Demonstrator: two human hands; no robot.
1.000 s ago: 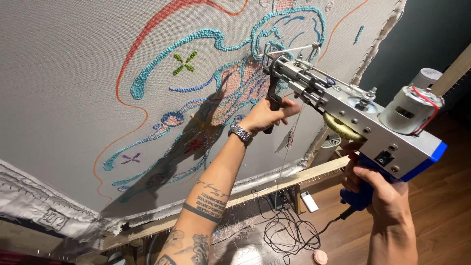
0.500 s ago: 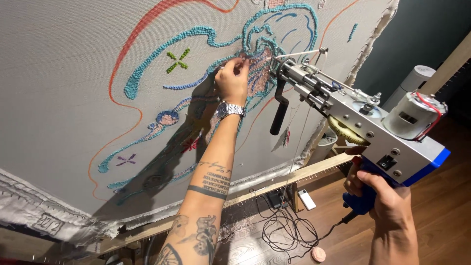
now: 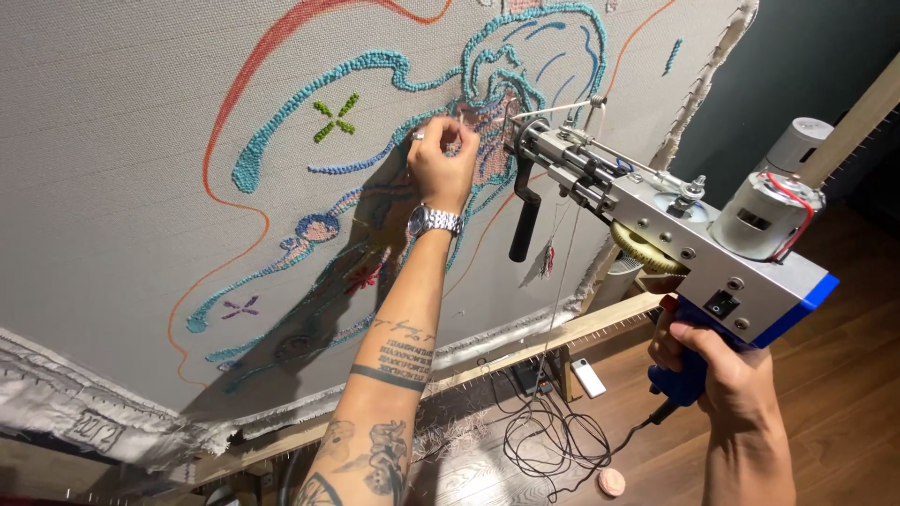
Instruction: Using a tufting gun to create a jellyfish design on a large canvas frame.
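A grey tufting cloth (image 3: 122,187) stretched on a wooden frame (image 3: 525,351) carries teal, blue, pink and green tufted lines and orange drawn outlines. My left hand (image 3: 441,159), with a ring and a silver wristwatch, is raised against the cloth, its fingertips pinched at the tufted pink and teal area just left of the gun's needle. My right hand (image 3: 717,365) grips the blue handle of a silver tufting gun (image 3: 656,220). The gun's tip sits close to the cloth. Its black front handle (image 3: 525,225) hangs free, and white yarn runs to the needle.
Black cables (image 3: 553,436) coil on the wooden floor under the frame. A small white device (image 3: 589,378) and a pink round object (image 3: 611,482) lie near them. Frayed cloth edges hang off the frame at lower left and upper right. A dark wall stands to the right.
My left hand let go of the gun's black front handle and rose to the cloth beside the needle, its fingers pinching there. The gun in my right hand stayed near the cloth.
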